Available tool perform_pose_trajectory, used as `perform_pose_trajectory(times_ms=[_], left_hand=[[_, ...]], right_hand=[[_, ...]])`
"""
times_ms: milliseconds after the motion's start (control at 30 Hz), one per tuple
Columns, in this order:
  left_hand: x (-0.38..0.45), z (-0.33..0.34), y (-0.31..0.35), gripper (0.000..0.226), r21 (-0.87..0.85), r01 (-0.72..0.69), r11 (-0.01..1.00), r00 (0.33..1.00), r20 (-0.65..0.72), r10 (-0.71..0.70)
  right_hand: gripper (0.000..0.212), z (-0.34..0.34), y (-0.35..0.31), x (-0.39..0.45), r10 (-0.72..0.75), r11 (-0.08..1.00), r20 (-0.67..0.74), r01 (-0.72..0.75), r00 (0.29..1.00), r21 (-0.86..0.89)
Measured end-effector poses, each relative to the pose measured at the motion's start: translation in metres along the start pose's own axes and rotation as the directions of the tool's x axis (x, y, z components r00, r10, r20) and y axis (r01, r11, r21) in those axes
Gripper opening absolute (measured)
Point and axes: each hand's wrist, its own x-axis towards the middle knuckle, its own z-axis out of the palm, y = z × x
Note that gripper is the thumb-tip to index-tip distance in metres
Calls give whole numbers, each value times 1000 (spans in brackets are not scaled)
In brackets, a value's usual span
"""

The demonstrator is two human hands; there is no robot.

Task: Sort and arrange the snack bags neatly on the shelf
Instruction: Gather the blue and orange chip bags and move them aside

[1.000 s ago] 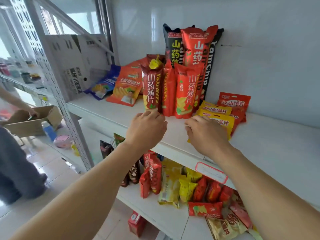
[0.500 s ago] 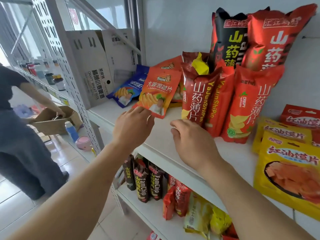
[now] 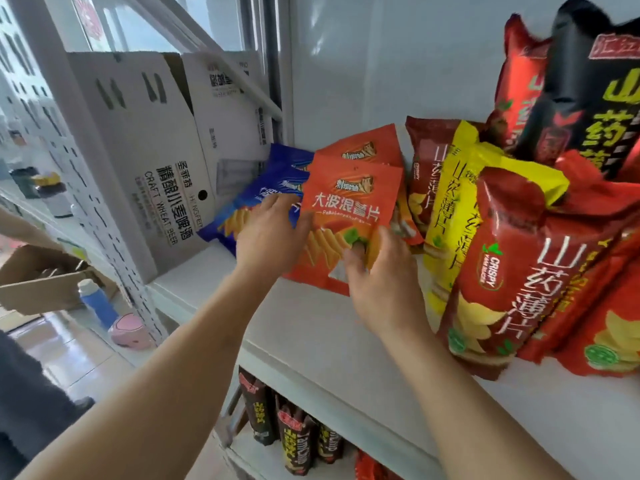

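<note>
Cardboard fills the upper left of the frame: a beer carton [image 3: 152,157] stands on the shelf [image 3: 311,327] against the post, and it sets the limit for how far left we can slide anything. Just right of it, the blue bags [image 3: 263,192] lie tilted back, partly under the orange ones. Our left hand [image 3: 273,237] sits at the seam between blue and orange, fingers laid over the left edge of the front orange bag [image 3: 349,209]; they look fairly straight, pressing rather than clasping, though the fingertips are hidden behind the bag, so we cannot tell for sure. A second orange bag [image 3: 363,150] leans right behind the first. At centre frame, our right hand [image 3: 377,282] pinches the lower right corner of the front orange bag, thumb on its face. To do this step well, we judge that we should lift both orange bags together, square their bottom edges on the shelf, and stand them upright with labels forward, keeping the blue ones as their own stack beside the carton. Going gently matters, since the film is slippery and the bags are puffed with air. At right, the tall red bag [image 3: 512,271] and the yellow bag [image 3: 453,209] lean close, so we should avoid nudging them over with the right wrist.
</note>
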Motion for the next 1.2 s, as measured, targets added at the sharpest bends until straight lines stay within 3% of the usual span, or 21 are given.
perform_pose_trajectory(times_ms=[133,233,300,467,533,633,700,867,933,1033,1200], left_hand=[[54,17,-31,55,-152,-19,988,998,62,29],[87,26,-48,62,-165,-26,986,995,90,42],[106,33,-61,70,-126,-3,992,988,150,22],[134,47,-83,80,-73,88,993,956,286,-63],[137,51,-83,83,-61,85,995,950,307,-62],[143,54,-85,87,-46,103,994,946,314,-83],[149,55,-90,88,-68,155,986,930,347,-122],[168,62,-106,98,-168,257,952,869,471,-151],[171,59,-109,88,-207,295,933,852,499,-158],[170,53,-107,67,-248,329,911,837,524,-160],[171,50,-109,56,-268,354,896,840,512,-179]], right_hand=[[63,29,5,35,314,941,-65,-302,947,153],[55,43,4,50,461,874,-108,-429,881,227],[62,50,4,55,526,840,-166,-480,834,252],[86,57,9,66,537,842,-256,-528,804,111],[70,58,8,71,499,860,-263,-509,826,35],[26,59,12,82,473,881,-243,-461,847,109],[16,57,14,92,469,882,-253,-462,846,90],[30,53,17,112,350,890,-333,-422,876,-175],[33,54,21,116,333,865,-344,-430,878,-258],[40,55,24,120,421,845,-316,-494,850,-205],[43,50,29,120,443,824,-341,-527,829,-209]])
